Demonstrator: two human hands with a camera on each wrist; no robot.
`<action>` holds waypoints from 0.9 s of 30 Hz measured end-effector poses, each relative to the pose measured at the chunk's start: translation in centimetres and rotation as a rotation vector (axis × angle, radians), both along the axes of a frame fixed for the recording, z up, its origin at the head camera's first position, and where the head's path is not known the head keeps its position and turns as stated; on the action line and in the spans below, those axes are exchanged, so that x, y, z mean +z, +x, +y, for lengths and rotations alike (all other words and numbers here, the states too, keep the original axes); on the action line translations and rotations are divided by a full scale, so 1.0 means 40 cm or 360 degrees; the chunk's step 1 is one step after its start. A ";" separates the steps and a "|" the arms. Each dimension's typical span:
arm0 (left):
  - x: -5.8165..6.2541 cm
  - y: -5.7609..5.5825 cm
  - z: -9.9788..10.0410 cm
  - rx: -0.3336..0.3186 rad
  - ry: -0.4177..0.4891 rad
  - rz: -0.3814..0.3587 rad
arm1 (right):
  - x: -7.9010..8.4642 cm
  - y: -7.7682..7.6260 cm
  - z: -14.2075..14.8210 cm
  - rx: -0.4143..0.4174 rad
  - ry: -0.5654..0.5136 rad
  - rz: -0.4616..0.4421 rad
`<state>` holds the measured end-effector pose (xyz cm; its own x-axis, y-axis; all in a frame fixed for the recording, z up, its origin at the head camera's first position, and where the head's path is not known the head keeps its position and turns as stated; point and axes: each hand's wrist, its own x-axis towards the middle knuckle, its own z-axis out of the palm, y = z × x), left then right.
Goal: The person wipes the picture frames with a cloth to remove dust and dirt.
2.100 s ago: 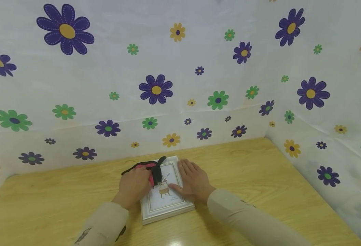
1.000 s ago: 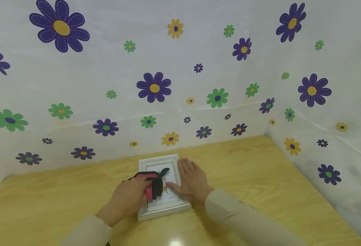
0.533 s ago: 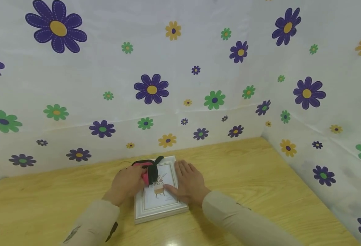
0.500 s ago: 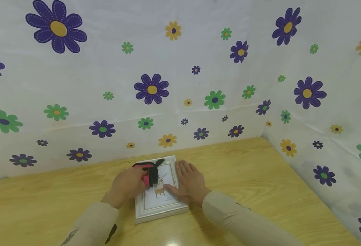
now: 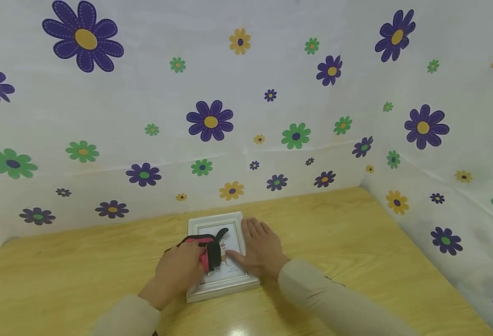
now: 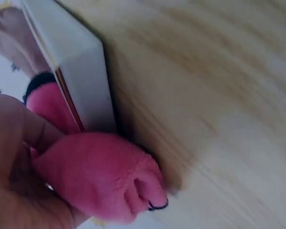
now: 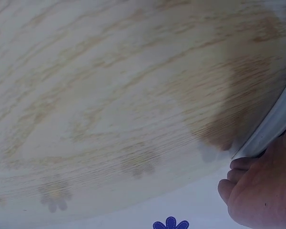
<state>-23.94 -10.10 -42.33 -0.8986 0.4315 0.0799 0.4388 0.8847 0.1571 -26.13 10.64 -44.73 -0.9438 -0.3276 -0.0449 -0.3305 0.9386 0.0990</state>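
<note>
A white picture frame [image 5: 223, 290] lies flat on the wooden table, its glass over a print of a plant on a legged stand. My left hand [image 5: 178, 271] grips a bunched pink cloth [image 5: 213, 256] with black edging against the frame's left half, covering part of the print. In the left wrist view, the pink cloth [image 6: 97, 174] bulges out of the hand [image 6: 14, 162] and hangs beside the frame's side [image 6: 88, 83]. My right hand [image 5: 263, 245] rests along the frame's right edge, fingers straight, thumb reaching over the glass.
The wooden table [image 5: 334, 242] extends to both sides of the frame. Behind it and along the right stands a white flower-printed sheet [image 5: 246, 84], meeting the tabletop's back edge.
The left hand with the cloth goes back and forth over the frame: nearer me one second ago, farther half a second ago, nearer again now. The right hand stays at the right edge.
</note>
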 end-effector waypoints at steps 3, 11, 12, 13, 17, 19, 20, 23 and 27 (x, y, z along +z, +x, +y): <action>-0.003 0.021 -0.002 -0.0003 -0.0022 -0.0010 | -0.004 0.003 -0.005 0.0020 0.0002 0.0011; 0.011 0.127 0.001 -0.0012 0.0092 -0.0045 | -0.003 0.001 -0.002 -0.0014 0.0020 0.0022; 0.012 0.128 0.003 0.0001 0.0104 -0.0055 | -0.003 0.002 0.000 -0.0014 0.0008 0.0020; 0.012 0.124 0.004 0.0004 0.0106 -0.0053 | -0.002 0.003 0.001 -0.0011 -0.0002 0.0017; 0.004 0.073 -0.004 0.0003 0.0136 -0.0086 | 0.001 0.005 0.010 -0.0020 -0.0036 0.0006; -0.004 0.032 -0.010 0.0006 0.0130 -0.0095 | 0.000 0.004 0.012 -0.0020 -0.0045 -0.0009; -0.007 0.010 -0.013 0.0005 0.0131 -0.0090 | -0.001 0.003 0.012 -0.0022 -0.0050 -0.0015; -0.007 -0.039 -0.013 0.0015 0.0102 -0.0084 | -0.005 0.001 0.008 -0.0019 -0.0059 -0.0033; 0.001 -0.040 -0.003 0.0026 0.0095 -0.0102 | -0.003 0.000 0.007 -0.0017 -0.0067 -0.0031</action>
